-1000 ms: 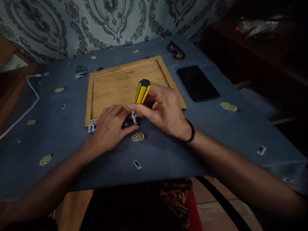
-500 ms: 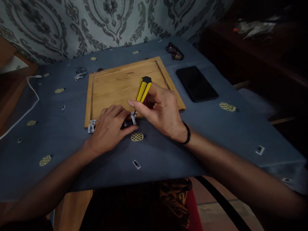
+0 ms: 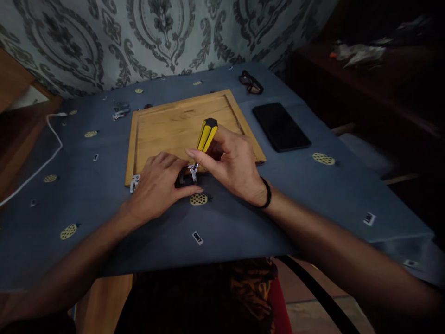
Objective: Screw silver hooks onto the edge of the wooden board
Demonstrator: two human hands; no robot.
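At the board's six o'clock edge, little is changing at the hands: the viewpoint is tilting slightly, while the right hand [image 3: 239,167] is keeping the yellow-and-black screwdriver [image 3: 207,134] nearly upright over a metal fitting [image 3: 193,172]. That means the work is staying on this one fitting; whether the tool is turning cannot be told. The right hand is closing its thumb and fingers on the handle, and the shaft is reaching down to the fitting. The left hand [image 3: 158,188] is lying over the near edge of the wooden board [image 3: 174,134], its thumb pointing towards four o'clock, separated from the fingers, just beside the fitting; whether it is gripping anything underneath cannot be seen. Its fingers are hiding part of that edge, and the right thumb is crowding the tool's tip. A second metal fitting [image 3: 134,183] is sitting at the board's eight o'clock corner. Around the board, on the cloth-covered table [image 3: 264,232], loose metal pieces [image 3: 120,111] are lying at ten o'clock, dark glasses [image 3: 251,82] at one and a black phone [image 3: 281,126] at three, all apart from the hands. A white cable [image 3: 62,114] is trailing at nine, also staying out of the way.
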